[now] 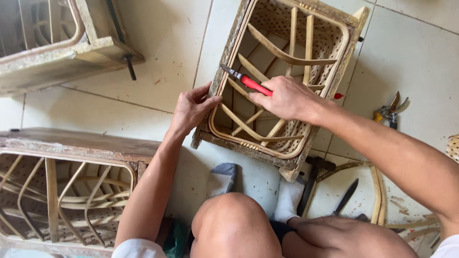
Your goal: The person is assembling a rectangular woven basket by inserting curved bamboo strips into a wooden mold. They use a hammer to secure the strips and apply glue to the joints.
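The wooden frame with cane weave (287, 157) lies on the floor (162, 48) just beyond the person's knees. The left hand (193, 107) rests on its left edge; the right hand (287, 98) is over its middle, holding a cutter (248, 82). A second frame (67, 186) lies near left, a third (52, 43) far left. Pruning shears (391, 111) lie to the right, a hammer (313, 179) and knife (346, 196) near right.

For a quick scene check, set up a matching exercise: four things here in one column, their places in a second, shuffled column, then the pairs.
Things:
1. red-handled tool
2. left hand
3. pruning shears
4. hammer

Places:
A. on the tiles at the far right
B. on the wooden frame's left edge
C. gripped in the right hand
D. on the floor below the frame, beside the white sock

Pairs: 1-C, 2-B, 3-A, 4-D
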